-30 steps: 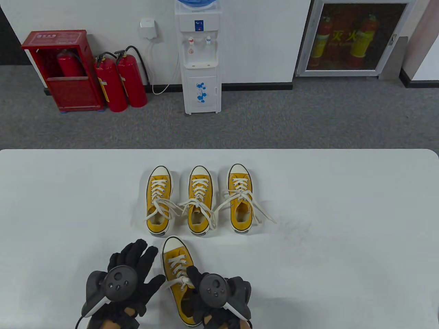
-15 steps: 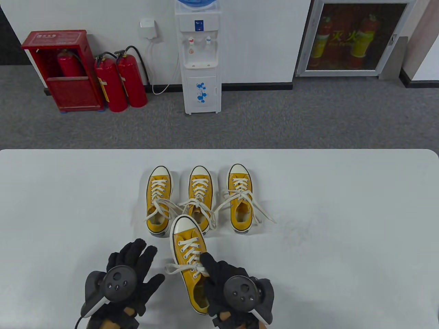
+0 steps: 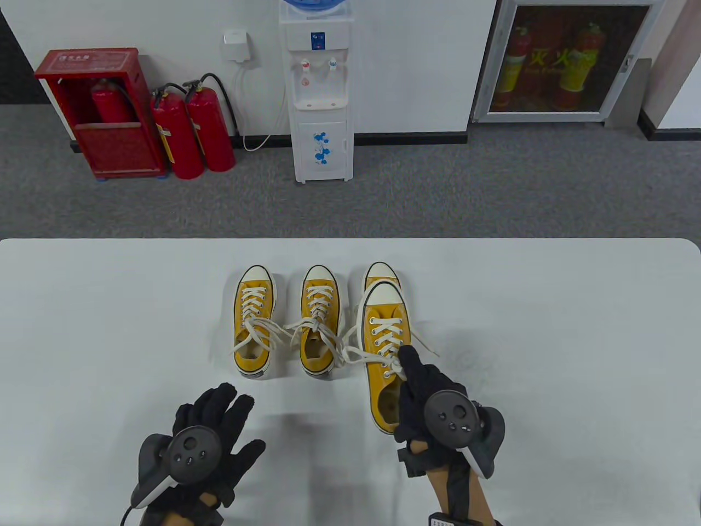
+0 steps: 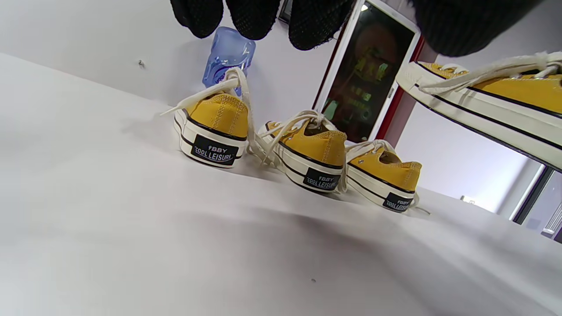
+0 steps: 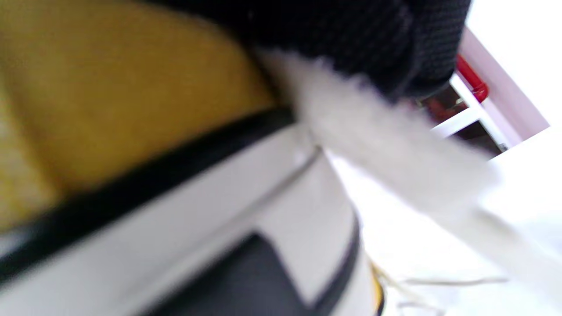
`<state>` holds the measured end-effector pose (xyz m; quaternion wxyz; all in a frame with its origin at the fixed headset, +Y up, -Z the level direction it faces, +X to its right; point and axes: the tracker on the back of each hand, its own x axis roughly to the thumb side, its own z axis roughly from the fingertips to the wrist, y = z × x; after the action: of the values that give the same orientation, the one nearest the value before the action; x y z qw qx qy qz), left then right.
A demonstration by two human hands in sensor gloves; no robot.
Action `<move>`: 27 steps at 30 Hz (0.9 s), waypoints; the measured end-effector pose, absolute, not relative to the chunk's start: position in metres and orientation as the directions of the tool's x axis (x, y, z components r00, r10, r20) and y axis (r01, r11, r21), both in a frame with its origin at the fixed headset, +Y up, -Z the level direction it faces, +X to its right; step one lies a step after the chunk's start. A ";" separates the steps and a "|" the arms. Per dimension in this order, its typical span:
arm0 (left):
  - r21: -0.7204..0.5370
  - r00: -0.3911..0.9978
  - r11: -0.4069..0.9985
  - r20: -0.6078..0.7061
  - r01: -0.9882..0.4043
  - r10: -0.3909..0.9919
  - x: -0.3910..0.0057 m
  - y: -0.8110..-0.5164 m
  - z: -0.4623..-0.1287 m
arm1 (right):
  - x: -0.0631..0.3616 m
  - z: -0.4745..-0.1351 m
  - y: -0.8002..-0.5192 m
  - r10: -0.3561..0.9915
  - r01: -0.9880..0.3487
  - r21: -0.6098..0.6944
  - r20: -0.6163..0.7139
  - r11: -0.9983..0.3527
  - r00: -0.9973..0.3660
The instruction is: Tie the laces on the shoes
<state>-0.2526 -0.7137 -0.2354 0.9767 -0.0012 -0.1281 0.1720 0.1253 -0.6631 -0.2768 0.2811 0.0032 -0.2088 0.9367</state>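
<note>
The yellow canvas low-top shoe with white laces [image 3: 383,350] was gripped at its heel end by the right hand [image 3: 424,408] and was carried off the white worktop [image 3: 547,329], as the left wrist view showed its sole in the air. In the table view it overlapped the rightmost of three matching yellow shoes [image 3: 320,323] standing in a row near the middle of the worktop, toes toward the far edge. Its laces appeared drawn into a bow, though the knot was partly hidden by the glove. The left hand [image 3: 205,433] was held flat with fingers spread, grasping nothing, near the near edge of the worktop.

The step in hand was judged to be the setting down of the carried shoe at the right end of the row. For a good result, the shoe should be moved clear to the right of the rightmost shoe, whose loose laces [image 3: 421,342] trailed over the worktop, and lowered sole-flat with the toe aligned. The trailing laces should not be trapped underneath.
</note>
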 end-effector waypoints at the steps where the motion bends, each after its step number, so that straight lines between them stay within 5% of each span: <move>1: -0.048 0.908 0.942 0.254 -0.331 0.332 -0.252 -0.714 -0.235 | 0.132 -0.281 -0.662 0.537 -0.530 -0.392 0.103 -0.752 -0.838; 16: -0.068 0.910 0.949 0.272 -0.308 0.314 -0.244 -0.718 -0.234 | 0.196 -0.345 -0.681 0.622 -0.515 -0.463 -0.108 -0.722 -0.775; 27: -0.073 0.917 0.956 0.269 -0.285 0.294 -0.242 -0.720 -0.235 | 0.202 -0.387 -0.713 0.462 -0.379 -0.399 -0.132 -0.835 -0.877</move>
<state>-0.2416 -0.7198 -0.2347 0.9790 -0.0164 -0.1397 0.1478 0.2020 -0.7129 -0.3871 0.2212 -0.1123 -0.1838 0.9512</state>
